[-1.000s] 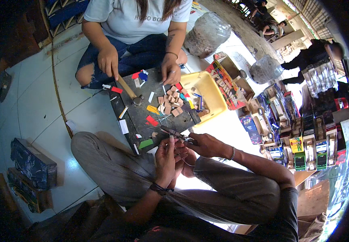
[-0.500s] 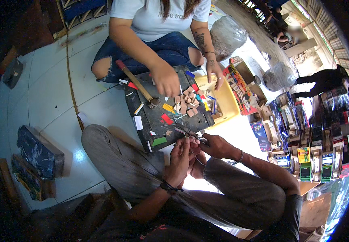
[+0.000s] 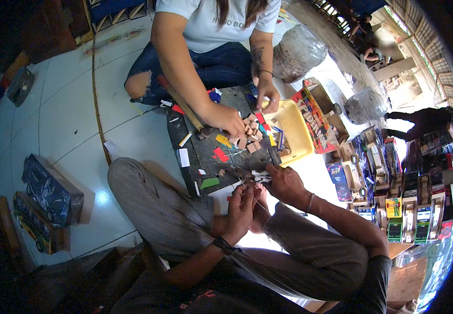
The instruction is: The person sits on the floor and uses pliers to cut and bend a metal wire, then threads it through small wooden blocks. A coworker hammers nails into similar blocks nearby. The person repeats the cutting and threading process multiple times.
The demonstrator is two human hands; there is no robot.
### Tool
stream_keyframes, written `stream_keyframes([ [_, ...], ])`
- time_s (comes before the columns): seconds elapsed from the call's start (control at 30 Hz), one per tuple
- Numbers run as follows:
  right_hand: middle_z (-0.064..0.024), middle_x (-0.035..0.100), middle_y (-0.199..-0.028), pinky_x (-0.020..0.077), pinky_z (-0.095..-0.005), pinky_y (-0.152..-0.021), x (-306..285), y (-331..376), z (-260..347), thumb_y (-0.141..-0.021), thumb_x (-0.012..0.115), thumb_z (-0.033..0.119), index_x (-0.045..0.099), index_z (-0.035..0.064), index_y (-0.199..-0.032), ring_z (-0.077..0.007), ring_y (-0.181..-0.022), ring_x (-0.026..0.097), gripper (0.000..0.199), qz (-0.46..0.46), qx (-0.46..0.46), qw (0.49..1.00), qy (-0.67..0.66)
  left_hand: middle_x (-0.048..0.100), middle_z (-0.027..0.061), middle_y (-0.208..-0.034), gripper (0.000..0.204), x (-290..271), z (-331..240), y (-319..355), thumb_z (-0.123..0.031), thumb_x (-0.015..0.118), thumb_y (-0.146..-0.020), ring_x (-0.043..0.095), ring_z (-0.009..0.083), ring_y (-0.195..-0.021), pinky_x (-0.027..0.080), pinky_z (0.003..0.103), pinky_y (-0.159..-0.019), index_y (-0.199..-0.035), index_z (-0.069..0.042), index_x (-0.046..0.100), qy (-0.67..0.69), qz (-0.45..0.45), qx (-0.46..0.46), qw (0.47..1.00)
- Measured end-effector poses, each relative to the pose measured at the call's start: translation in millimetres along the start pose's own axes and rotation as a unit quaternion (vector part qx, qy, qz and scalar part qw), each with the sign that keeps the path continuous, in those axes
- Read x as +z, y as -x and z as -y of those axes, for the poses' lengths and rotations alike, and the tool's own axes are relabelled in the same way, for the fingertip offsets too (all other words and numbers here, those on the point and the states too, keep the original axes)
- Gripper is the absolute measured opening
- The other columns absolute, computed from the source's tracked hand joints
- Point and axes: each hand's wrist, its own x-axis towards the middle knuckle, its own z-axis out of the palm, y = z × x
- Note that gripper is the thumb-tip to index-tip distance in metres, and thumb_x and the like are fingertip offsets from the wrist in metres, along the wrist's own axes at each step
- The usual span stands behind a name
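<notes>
Hands (image 3: 242,209) (image 3: 284,183) pinch thin pale stick (image 3: 250,189) above dark board (image 3: 205,152)

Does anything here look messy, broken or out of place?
Nothing looks broken. The dark work board is strewn with coloured paper scraps and small wooden blocks lying at all angles. The left hand and right hand pinch a small part over its near edge.

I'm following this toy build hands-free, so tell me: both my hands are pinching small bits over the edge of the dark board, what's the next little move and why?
Probably bring the left hand up to the right hand and join the thin stick to the small pale piece. Both hands already pinch their parts just apart, over the near edge of the dark board. Exactly how the parts fit is too small to tell.
</notes>
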Motion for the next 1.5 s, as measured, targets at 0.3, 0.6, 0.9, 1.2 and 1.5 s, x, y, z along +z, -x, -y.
stream_keyframes([
  [0.3, -0.019, 0.062, -0.087, 0.0432, -0.0434, -0.082, -14.6, -12.9, -5.9, -0.079, 0.065, 0.01, 0.053, 0.0031, -0.103, -0.0354, -0.085, 0.063, 0.027, -0.072, -0.044, 0.994, 0.075, 0.063, 0.0064, -0.106, 0.026, -5.7, 10.6, -6.3, -0.024, 0.055, -0.098, 0.062, 0.0114, -0.101, 0.052, 0.024, -0.092, -0.109, -0.001, 0.057, 0.088, -0.008, -0.055, 0.995],
  [0.6, -0.0196, 0.064, -0.078, 0.0472, -0.04, -0.064, -40.4, -1.4, 1.6, -0.095, 0.058, 0.029, 0.06, 0.0006, -0.109, -0.0314, -0.068, 0.061, 0.032, 0.046, 0.065, 0.979, -0.187, 0.063, 0.0013, -0.098, 0.022, 0.8, -10.3, -1.6, -0.026, 0.058, -0.097, 0.064, 0.0076, -0.085, 0.058, 0.025, -0.076, -0.105, -0.006, 0.057, 0.123, -0.023, -0.068, 0.99],
  [0.9, -0.0219, 0.057, -0.099, 0.049, -0.0435, -0.081, -41.7, 15.3, -1.2, -0.091, 0.062, 0.029, 0.061, 0.0062, -0.117, -0.0366, -0.093, 0.058, 0.035, 0.079, 0.014, 0.994, -0.074, 0.059, 0.0018, -0.085, 0.015, 0.0, -14.2, -5.2, -0.022, 0.059, -0.096, 0.062, 0.0106, -0.072, 0.055, 0.026, -0.068, -0.1, -0.009, 0.054, 0.155, -0.047, -0.058, 0.985],
  [1.2, -0.0198, 0.059, -0.097, 0.0507, -0.0428, -0.076, -37.5, 14.0, -14.8, -0.091, 0.063, 0.031, 0.064, 0.006, -0.113, -0.0353, -0.088, 0.062, 0.033, 0.052, -0.019, 0.992, -0.111, 0.061, 0.0015, -0.08, 0.016, -2.9, -33.2, -8.3, -0.017, 0.068, -0.091, 0.06, 0.0058, -0.064, 0.05, 0.018, -0.058, -0.095, -0.005, 0.058, 0.117, -0.053, -0.002, 0.992],
  [1.5, -0.0191, 0.066, -0.078, 0.0489, -0.0379, -0.065, -28.1, 19.1, -9.9, -0.095, 0.06, 0.022, 0.061, 0.0017, -0.116, -0.0272, -0.068, 0.064, 0.03, 0.145, -0.012, 0.967, -0.207, 0.059, 0.0009, -0.076, 0.017, -1.7, -30.6, -9.7, -0.019, 0.07, -0.089, 0.057, 0.0106, -0.057, 0.048, 0.023, -0.052, -0.095, -0.009, 0.057, 0.05, -0.078, 0.031, 0.995],
])
